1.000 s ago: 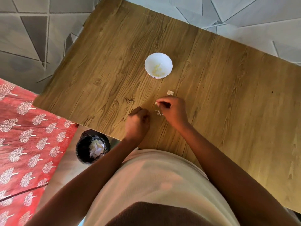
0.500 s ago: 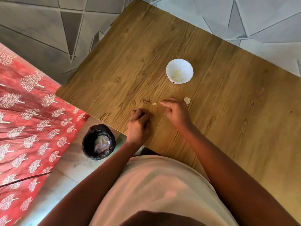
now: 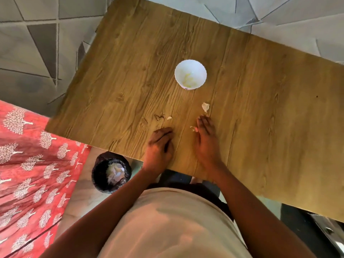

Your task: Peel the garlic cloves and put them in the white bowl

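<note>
One garlic clove (image 3: 205,107) lies on the table (image 3: 260,108) just beyond my flat, released right hand (image 3: 205,140); left fingers (image 3: 163,132) curl, perhaps empty. It is light, papery: pinch its sides.

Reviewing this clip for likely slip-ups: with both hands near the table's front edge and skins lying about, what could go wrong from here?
1. The small pale garlic piece lying just beyond the right hand could be brushed aside as the straight fingers sweep.
2. Loose papery skin flakes and the small chip might end up in the round white bowl among the peeled cloves.
3. The left hand sits at the wooden table edge; scraps could fall past the black bin.
</note>
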`<state>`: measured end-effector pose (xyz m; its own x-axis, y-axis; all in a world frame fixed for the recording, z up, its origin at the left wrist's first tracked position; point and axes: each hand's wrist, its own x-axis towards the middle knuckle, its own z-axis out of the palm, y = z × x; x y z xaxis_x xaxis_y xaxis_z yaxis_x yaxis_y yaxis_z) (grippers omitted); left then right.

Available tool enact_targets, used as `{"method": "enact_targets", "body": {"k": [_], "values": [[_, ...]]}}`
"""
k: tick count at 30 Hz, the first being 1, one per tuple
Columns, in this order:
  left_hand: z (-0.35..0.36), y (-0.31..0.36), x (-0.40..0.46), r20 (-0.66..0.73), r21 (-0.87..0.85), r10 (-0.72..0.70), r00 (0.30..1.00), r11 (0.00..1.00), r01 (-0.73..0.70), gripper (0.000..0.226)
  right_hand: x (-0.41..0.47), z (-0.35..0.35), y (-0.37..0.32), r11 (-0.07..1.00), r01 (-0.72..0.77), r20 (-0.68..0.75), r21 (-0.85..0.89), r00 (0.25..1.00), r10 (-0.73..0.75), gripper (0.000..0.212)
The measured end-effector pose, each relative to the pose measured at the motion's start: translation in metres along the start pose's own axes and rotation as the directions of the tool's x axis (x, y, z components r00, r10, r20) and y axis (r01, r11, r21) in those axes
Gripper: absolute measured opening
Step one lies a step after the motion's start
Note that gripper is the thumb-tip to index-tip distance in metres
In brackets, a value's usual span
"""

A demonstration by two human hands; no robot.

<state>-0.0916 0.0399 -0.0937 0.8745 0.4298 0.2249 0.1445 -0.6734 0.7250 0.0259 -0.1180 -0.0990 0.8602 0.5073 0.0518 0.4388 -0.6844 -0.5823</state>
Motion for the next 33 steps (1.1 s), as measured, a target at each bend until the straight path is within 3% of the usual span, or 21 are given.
{"method": "enact_targets", "body": {"k": [3,11,15,18,20,22,23,25,26,29,30,31,33], "values": [[-0.002,-0.007,0.0,-0.019,-0.024,-0.001,1.0,1.0,0.001,0.025,-0.005,0.007,-0.011,1.0,0.025,-0.024,-0.016,0.999,-0.025,0.048],[-0.001,-0.005,-0.001,-0.052,-0.069,0.0,0.999,0.998,-0.004,0.025,-0.041,0.017,-0.028,0.915,0.169,-0.001,-0.368,0.983,-0.182,0.04],[-0.002,-0.002,-0.002,-0.057,-0.058,0.0,0.998,0.998,-0.004,0.027,-0.044,0.003,-0.035,0.876,0.217,0.061,-0.431,0.976,-0.211,0.044],[-0.005,0.004,0.001,-0.036,-0.11,-0.103,0.994,0.989,0.099,0.028,-0.041,-0.009,-0.038,0.861,0.298,0.099,-0.413,0.954,-0.282,0.037],[-0.009,0.012,0.003,-0.032,-0.252,-0.244,0.969,0.94,0.228,0.029,-0.042,-0.015,-0.038,0.882,0.329,0.121,-0.336,0.944,-0.306,0.032],[-0.011,0.022,0.005,0.03,-0.469,-0.417,0.908,0.797,0.381,0.026,-0.041,-0.022,-0.038,0.974,0.222,0.082,-0.052,0.973,-0.218,0.024],[-0.009,0.028,0.007,0.103,-0.611,-0.49,0.866,0.656,0.443,0.025,-0.038,-0.028,-0.039,0.985,0.107,0.062,0.135,0.991,-0.116,0.021],[-0.004,0.042,0.014,0.3,-0.825,-0.557,0.774,0.255,0.503,0.032,-0.033,-0.04,-0.044,0.895,-0.096,0.058,0.435,0.995,0.078,0.018],[-0.002,0.047,0.018,0.391,-0.86,-0.561,0.73,0.06,0.507,0.037,-0.029,-0.046,-0.049,0.854,-0.124,0.057,0.505,0.992,0.11,0.017],[0.006,0.053,0.032,0.62,-0.777,-0.431,0.655,-0.456,0.435,0.055,-0.021,-0.058,-0.064,0.848,0.025,0.015,0.529,0.999,-0.038,0.019],[0.011,0.055,0.036,0.655,-0.728,-0.369,0.66,-0.541,0.42,0.059,-0.019,-0.06,-0.067,0.866,0.109,0.011,0.488,0.991,-0.131,0.02],[0.014,0.058,0.038,0.664,-0.707,-0.324,0.674,-0.566,0.424,0.062,-0.015,-0.06,-0.069,0.877,0.179,0.023,0.446,0.977,-0.21,0.021],[0.019,0.062,0.041,0.647,-0.722,-0.297,0.703,-0.535,0.438,0.065,-0.006,-0.063,-0.071,0.893,0.268,0.078,0.361,0.946,-0.315,0.027]]}}
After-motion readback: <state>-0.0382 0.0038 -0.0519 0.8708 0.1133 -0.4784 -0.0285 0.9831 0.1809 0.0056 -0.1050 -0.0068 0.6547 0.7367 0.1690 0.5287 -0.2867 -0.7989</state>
